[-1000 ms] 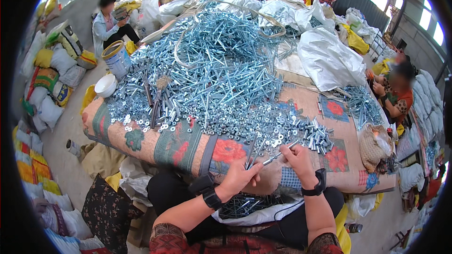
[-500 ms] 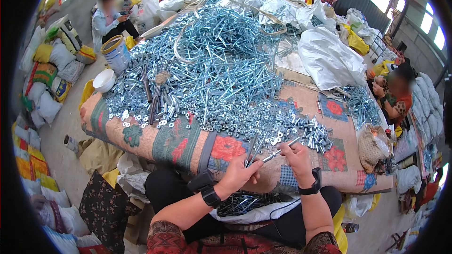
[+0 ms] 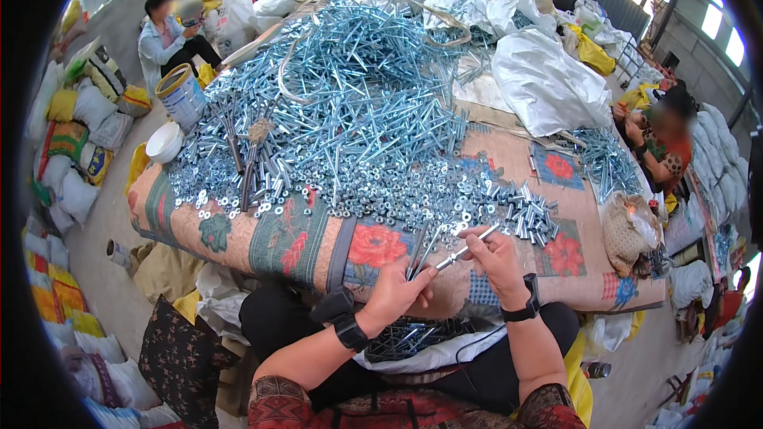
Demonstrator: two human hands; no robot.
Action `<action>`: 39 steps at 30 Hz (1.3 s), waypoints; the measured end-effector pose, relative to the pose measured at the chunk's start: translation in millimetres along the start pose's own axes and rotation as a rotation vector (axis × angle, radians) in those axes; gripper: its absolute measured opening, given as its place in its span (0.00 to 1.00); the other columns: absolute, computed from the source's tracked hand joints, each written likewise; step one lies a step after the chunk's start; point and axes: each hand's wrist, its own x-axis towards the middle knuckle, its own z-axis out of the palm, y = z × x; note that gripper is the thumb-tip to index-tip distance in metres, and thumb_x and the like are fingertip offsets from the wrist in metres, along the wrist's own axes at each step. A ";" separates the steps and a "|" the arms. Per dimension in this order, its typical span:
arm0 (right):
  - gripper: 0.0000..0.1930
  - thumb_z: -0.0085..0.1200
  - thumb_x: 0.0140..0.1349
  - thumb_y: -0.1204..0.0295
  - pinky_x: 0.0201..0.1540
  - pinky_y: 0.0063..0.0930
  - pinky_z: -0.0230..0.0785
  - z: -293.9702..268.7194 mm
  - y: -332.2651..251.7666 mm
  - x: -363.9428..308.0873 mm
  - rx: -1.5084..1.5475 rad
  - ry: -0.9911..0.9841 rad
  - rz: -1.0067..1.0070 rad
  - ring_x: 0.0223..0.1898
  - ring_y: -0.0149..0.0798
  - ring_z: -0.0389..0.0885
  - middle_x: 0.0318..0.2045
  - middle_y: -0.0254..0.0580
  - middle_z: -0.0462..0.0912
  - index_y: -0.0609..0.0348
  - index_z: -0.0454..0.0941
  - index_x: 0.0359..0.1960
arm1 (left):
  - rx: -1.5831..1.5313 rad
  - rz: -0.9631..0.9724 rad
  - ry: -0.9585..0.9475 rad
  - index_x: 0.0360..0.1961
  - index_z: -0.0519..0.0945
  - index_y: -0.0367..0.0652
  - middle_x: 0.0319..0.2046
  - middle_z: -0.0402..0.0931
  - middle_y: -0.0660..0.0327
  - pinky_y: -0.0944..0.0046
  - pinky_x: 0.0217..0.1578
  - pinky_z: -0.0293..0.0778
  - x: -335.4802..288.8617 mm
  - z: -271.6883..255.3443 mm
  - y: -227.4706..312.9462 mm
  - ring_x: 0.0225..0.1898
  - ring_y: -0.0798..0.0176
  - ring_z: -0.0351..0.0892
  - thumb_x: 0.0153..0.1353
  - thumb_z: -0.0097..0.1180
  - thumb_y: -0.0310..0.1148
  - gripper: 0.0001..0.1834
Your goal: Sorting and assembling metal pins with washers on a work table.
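My left hand (image 3: 395,292) grips the lower end of a long silver threaded bolt (image 3: 490,230). A few thin metal rods (image 3: 430,243) also stick up from that hand. The thumb and fingers of my right hand (image 3: 499,268) pinch the bolt around its middle, close to a nut-like collar (image 3: 452,257). The bolt tilts up to the right over the table's near edge. Loose nuts and washers (image 3: 381,195) lie just beyond my hands, with short sleeves (image 3: 536,214) beside them. Below, in my lap, a white sack (image 3: 425,361) holds dark metal rods (image 3: 405,339).
A large heap of long bolts (image 3: 358,56) covers the far table, which has a floral cover (image 3: 298,230). A bucket (image 3: 181,95) and white bowl (image 3: 164,143) stand left. White sacking (image 3: 548,83) lies right. Co-workers sit left (image 3: 171,40), right (image 3: 668,143) and at the back.
The view has shifted slightly, so the scene sits a little further left. Both hands stay on the bolt, and their grip looks nearly the same.
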 end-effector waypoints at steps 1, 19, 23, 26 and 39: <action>0.15 0.58 0.62 0.71 0.29 0.13 0.60 -3.2 2.6 0.0 -0.034 -0.008 0.109 0.29 0.17 0.70 0.28 0.26 0.78 0.65 0.77 0.48 | 0.001 -0.005 -0.001 0.38 0.75 0.39 0.21 0.77 0.65 0.77 0.16 0.65 0.1 -1.3 1.1 0.17 0.75 0.75 0.64 0.57 0.37 0.11; 0.08 0.61 0.59 0.69 0.22 0.15 0.54 26.4 0.9 -11.9 -0.089 -0.013 -0.031 0.21 0.17 0.64 0.19 0.22 0.71 0.60 0.80 0.28 | 0.280 0.043 0.110 0.33 0.76 0.38 0.16 0.72 0.68 0.73 0.15 0.64 -7.3 6.0 1.7 0.14 0.75 0.71 0.64 0.55 0.35 0.10; 0.10 0.62 0.59 0.68 0.22 0.16 0.52 12.7 -10.5 -22.4 -0.168 0.021 -0.081 0.21 0.17 0.63 0.17 0.21 0.69 0.61 0.79 0.25 | 0.119 -0.078 0.044 0.32 0.76 0.41 0.16 0.73 0.69 0.75 0.14 0.61 -2.7 5.6 5.3 0.13 0.76 0.69 0.67 0.52 0.40 0.13; 0.12 0.64 0.56 0.65 0.22 0.21 0.58 -2.5 -21.4 -26.7 -0.288 -0.037 -0.150 0.19 0.23 0.68 0.16 0.28 0.72 0.62 0.80 0.26 | 0.011 -0.119 0.074 0.35 0.76 0.42 0.16 0.73 0.69 0.76 0.11 0.58 5.3 -9.4 8.8 0.11 0.76 0.67 0.69 0.46 0.47 0.19; 0.07 0.56 0.56 0.69 0.45 0.41 0.68 -95.9 30.0 51.9 -1.112 0.584 -0.415 0.40 0.50 0.77 0.35 0.47 0.80 0.56 0.83 0.33 | -0.307 -0.285 0.046 0.48 0.74 0.37 0.16 0.65 0.70 0.76 0.11 0.53 15.8 -12.2 18.3 0.10 0.77 0.57 0.70 0.46 0.42 0.18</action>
